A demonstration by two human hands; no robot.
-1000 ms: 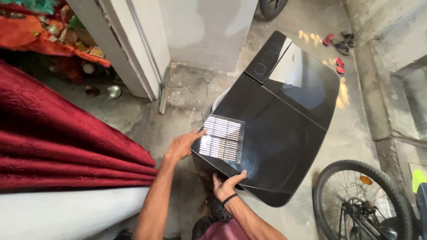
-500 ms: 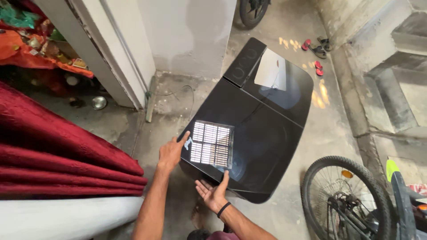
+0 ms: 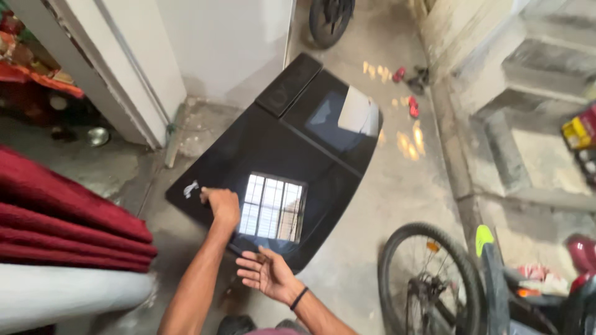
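Red curtain folds (image 3: 68, 217) fill the lower left of the frame. At centre stands a glossy black top-load washing machine (image 3: 279, 149); its glass lid looks stiff, slick and breakable, best taken by the near edge. Left hand (image 3: 222, 205) lies flat on it, right hand (image 3: 264, 273) open just below, apart. Bicycle wheel (image 3: 428, 279) sits lower right

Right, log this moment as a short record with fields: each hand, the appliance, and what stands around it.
left hand: resting palm-down on the glossy black lid of a top-loading washing machine
right hand: open, palm up, at the lid's near edge
lid surface: reflects a barred window
right of machine: bicycle wheel
left: red curtain
beyond: sandals on concrete floor
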